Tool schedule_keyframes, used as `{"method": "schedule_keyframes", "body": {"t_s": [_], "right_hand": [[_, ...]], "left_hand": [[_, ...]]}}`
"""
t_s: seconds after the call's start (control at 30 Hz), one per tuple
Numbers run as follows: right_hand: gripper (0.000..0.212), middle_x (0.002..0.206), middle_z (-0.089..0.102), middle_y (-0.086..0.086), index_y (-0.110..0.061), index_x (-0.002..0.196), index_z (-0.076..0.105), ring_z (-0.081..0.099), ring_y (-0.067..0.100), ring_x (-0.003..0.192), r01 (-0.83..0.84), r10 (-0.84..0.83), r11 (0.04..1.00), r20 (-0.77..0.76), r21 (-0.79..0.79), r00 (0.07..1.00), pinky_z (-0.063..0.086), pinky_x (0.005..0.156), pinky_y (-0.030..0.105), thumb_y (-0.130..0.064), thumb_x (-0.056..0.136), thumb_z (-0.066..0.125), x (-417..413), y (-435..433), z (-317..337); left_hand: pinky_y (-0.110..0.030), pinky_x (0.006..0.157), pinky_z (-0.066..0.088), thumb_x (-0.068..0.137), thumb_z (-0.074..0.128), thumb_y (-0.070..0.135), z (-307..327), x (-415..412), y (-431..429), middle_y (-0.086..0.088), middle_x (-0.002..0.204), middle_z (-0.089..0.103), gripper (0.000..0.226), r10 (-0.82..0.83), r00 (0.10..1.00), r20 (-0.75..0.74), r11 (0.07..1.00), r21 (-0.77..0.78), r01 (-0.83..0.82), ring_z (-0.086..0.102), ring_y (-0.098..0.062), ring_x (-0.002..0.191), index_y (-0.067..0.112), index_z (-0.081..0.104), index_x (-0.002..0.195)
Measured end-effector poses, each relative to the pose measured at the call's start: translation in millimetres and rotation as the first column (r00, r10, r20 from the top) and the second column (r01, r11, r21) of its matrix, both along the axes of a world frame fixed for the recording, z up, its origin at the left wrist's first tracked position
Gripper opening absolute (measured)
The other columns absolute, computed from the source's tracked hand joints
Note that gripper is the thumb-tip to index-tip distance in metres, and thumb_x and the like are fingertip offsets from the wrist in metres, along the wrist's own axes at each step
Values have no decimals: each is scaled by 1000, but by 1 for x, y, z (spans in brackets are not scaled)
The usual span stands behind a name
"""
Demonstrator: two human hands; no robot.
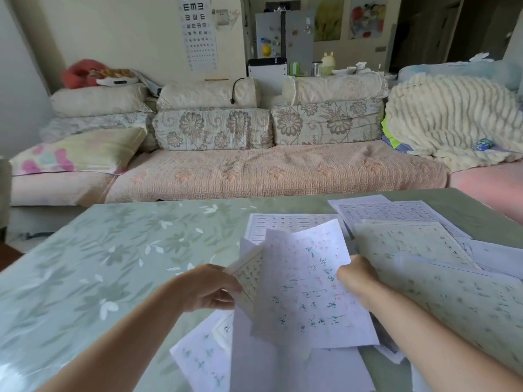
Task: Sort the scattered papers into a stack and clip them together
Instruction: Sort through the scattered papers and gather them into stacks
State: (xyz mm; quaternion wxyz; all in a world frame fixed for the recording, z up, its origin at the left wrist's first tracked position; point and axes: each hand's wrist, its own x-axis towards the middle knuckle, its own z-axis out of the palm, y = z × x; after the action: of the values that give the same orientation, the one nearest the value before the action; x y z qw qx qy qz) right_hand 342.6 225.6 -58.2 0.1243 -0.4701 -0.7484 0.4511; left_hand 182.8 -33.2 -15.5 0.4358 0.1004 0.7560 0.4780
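Several handwritten and printed paper sheets lie scattered over the right half of the table. My left hand [210, 288] grips the left edge of a small bundle of sheets [249, 274] lifted off the table. My right hand [358, 274] holds the right edge of the top sheet [304, 290], a white page with coloured handwriting, raised and tilted toward me. More loose sheets [410, 244] spread to the right and far side, and others [206, 355] lie under my forearms near the front edge. No clip is visible.
The table [99, 264] has a pale green leaf-patterned glossy cover; its left half holds no papers. Behind it stands a long sofa [268, 171] with cushions and a cream blanket [452, 123].
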Motion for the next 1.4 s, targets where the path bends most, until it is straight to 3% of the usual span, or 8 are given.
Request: {"method": "schedule_keyframes", "body": {"t_s": [0.17,0.3,0.47,0.63,0.77,0.9,1.17,1.4], "right_hand": [[32,85,60,7,-8,110,58,52,22,67,-109,106,992,51,67,993,35,53,22,-3,82,43,-1,-24,3],[36,94,63,6,-16,113,55,60,24,78,-165,156,982,91,96,983,42,58,25,-6,81,43,2,-34,3],[34,98,63,2,-21,114,54,61,23,82,-202,193,974,85,105,977,45,64,29,-11,81,49,3,-42,3],[6,67,54,1,-14,75,58,49,20,59,-173,174,981,3,89,985,34,59,29,-18,80,59,6,-37,15],[25,101,71,2,-18,97,64,61,16,86,-208,193,976,-184,-69,964,46,75,28,-39,85,69,5,-25,25],[21,109,74,1,-16,112,69,68,20,101,-212,144,969,-408,-126,901,53,96,41,-14,91,69,1,-31,31],[5,93,75,13,-12,84,70,70,33,88,39,-21,999,-397,38,917,56,75,38,-16,87,71,-3,-29,31],[13,110,74,11,-20,102,72,67,34,107,-162,141,987,-393,-22,909,53,90,42,-13,95,63,4,-16,40]], "left_hand": [[-36,78,56,95,51,33,11,6,-24,-17,111,69,39,-223,953,205,975,32,222,70,-32,90,2,68,110],[-35,76,58,95,44,55,4,7,-17,-14,99,74,57,-103,980,170,995,20,101,72,-26,83,5,69,107],[-36,78,59,82,76,22,-16,9,2,-10,96,75,30,-65,984,-167,993,-104,48,72,-27,86,7,70,107],[-30,76,55,81,76,13,-14,2,-3,-3,95,73,22,29,949,-314,1000,3,-29,70,-21,87,16,70,102],[-45,86,57,83,75,10,-6,1,-24,-6,94,76,21,84,956,-280,988,151,-43,72,-27,89,13,70,103],[-46,82,57,86,71,14,1,10,-32,-11,96,76,23,88,973,-212,977,208,-43,72,-32,88,10,68,108],[-32,60,54,103,40,31,14,15,-25,-15,78,72,39,282,954,100,890,344,-299,68,-27,67,1,64,97],[-34,53,59,103,45,29,17,-3,-31,-13,81,73,33,392,919,39,853,359,-379,70,-25,67,2,64,103]]}}
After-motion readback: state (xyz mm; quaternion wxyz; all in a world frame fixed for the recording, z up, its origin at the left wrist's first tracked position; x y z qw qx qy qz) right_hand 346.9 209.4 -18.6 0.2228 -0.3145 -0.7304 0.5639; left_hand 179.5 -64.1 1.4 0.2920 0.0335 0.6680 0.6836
